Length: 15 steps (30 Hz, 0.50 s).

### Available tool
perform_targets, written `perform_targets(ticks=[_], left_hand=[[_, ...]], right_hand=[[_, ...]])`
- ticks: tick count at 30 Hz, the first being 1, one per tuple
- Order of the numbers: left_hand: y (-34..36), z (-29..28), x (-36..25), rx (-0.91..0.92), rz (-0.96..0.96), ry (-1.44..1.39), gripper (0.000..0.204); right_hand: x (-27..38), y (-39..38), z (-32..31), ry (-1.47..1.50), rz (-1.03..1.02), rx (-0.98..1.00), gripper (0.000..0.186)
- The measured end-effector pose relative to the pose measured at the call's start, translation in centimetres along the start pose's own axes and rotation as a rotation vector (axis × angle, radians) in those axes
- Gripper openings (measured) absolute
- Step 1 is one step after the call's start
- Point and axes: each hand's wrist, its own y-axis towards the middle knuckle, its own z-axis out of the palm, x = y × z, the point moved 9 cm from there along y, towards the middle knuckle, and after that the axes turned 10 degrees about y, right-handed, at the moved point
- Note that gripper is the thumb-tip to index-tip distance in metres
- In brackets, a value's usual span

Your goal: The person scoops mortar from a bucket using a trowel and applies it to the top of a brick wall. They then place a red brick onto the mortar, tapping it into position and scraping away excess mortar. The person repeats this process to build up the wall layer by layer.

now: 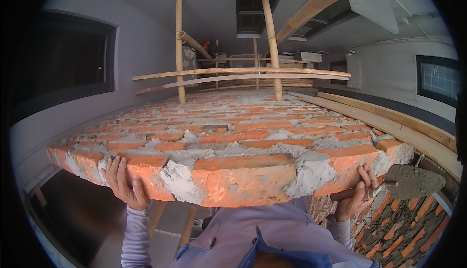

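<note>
Across the middle runs a rough brick wall, its top course of orange bricks joined with lumpy grey mortar. My left hand lies against the near face of an end brick, fingers stretched up to its top edge and thumb apart. At the right end, my right hand is closed around the handle of a mortar trowel. The trowel's blade points right and is coated with grey mortar. My right fingertips are up by the wall's edge, and part of the handle is hidden behind the fingers.
Bamboo poles and thin wooden strips stand beyond the wall. Long planks run along its right side. More brickwork with dark mortar shows at lower right. A dark window is at left.
</note>
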Motion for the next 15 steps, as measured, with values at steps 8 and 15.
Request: perform_targets(ticks=[8, 15], left_hand=[[-0.18, 0.15, 0.31, 0.001, -0.002, -0.014, 0.051], [-0.11, 0.39, 0.27, 0.015, 0.016, -0.003, 0.051]], right_hand=[[0.06, -0.1, 0.13, 0.002, 0.026, -0.051, 0.033], [-0.09, -0.23, -0.31, -0.018, 0.013, -0.089, 0.03]])
